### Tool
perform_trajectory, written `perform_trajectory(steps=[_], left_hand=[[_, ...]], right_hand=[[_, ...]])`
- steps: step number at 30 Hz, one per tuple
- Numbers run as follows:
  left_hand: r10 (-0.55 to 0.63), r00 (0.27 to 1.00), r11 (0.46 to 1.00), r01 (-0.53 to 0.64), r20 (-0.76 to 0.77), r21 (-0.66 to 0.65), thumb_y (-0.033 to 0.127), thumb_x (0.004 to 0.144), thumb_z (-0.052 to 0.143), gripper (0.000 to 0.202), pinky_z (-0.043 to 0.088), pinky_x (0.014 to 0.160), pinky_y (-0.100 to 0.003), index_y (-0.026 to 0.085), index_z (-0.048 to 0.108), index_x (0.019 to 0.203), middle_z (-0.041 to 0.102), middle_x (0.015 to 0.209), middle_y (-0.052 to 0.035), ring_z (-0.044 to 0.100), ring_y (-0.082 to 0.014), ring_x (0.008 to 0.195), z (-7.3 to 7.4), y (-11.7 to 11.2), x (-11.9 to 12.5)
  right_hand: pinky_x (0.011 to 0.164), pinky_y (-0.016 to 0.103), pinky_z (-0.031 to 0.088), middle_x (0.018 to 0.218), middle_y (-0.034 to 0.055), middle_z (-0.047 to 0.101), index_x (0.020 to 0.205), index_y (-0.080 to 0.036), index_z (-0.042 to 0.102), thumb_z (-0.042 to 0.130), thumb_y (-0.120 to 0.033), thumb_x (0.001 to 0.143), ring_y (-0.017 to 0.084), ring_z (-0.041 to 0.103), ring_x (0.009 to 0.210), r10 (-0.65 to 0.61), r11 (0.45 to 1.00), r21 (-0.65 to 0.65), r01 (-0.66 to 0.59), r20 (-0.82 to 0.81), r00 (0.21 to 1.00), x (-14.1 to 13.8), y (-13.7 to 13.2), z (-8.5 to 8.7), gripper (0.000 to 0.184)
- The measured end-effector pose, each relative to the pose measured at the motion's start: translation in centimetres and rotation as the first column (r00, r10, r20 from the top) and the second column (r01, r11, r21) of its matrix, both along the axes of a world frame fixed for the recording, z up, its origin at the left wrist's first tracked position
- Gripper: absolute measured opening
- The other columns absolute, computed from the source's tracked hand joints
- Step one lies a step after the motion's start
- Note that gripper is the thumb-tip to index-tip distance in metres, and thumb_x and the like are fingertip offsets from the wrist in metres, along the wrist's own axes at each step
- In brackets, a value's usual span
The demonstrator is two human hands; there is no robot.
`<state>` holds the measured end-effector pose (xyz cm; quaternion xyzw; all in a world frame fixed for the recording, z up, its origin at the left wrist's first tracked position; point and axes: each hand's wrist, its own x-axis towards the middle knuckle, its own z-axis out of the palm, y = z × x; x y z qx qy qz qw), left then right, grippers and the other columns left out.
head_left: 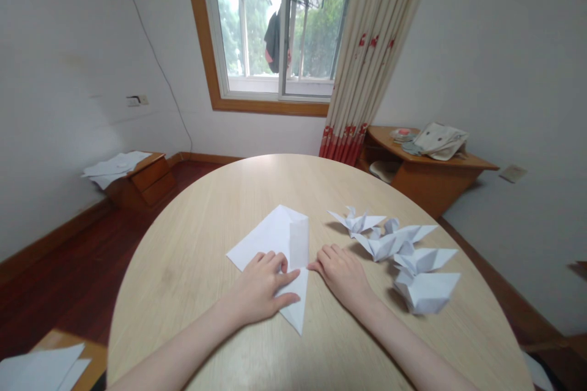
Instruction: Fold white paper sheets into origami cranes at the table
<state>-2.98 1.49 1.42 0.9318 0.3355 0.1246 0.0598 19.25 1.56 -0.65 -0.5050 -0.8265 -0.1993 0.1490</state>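
Note:
A partly folded sheet of white paper (259,235) lies on the round table (183,269), with a folded flap on its right side and a narrow point toward me. My left hand (263,287) rests on its lower part, thumb and index finger stretched out and apart, the other fingers bent. Beside the paper's right edge, my right hand (338,272) is closed with its fingers bent together. One fingertip of it meets the edge; the grip itself is partly hidden. Several folded paper cranes (419,238) stand in a group right of my right hand.
A window (279,30) and a long curtain (367,55) are beyond the table. At the right stands a wooden desk (426,189) with a cloth bag (443,140). Papers lie on a small cabinet (147,180) at the left, and more sheets (43,369) at lower left.

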Motion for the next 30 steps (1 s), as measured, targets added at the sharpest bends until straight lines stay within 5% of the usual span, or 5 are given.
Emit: perform_trajectory(steps=[6,30], left_hand=[[0.013,1.000,0.999,-0.012,0.025,-0.037,0.023,0.094,0.052,0.032,0.038,0.076,-0.035,0.030,0.060,0.124,0.058,0.101,-0.0049,0.052,-0.0221,0.091,0.0,0.2,-0.1],[0.019,0.990,0.997,-0.008,0.143,-0.080,0.023,0.095,0.051,0.031,0.040,0.077,-0.035,0.035,0.062,0.122,0.058,0.098,-0.0041,0.052,-0.0204,0.092,-0.8,0.6,-0.2]], right_hand=[[0.059,0.031,0.036,0.069,0.0046,0.063,0.072,-0.017,0.058,0.052,-0.029,0.096,0.021,0.060,0.068,0.065,0.996,-0.063,-0.065,0.005,0.998,-0.1,-0.3,0.2,0.028],[0.059,0.027,0.034,0.069,0.0024,0.066,0.070,-0.016,0.062,0.054,-0.016,0.089,0.016,0.061,0.064,0.240,0.907,-0.336,-0.253,-0.081,0.967,-0.6,-1.4,1.6,0.021]])
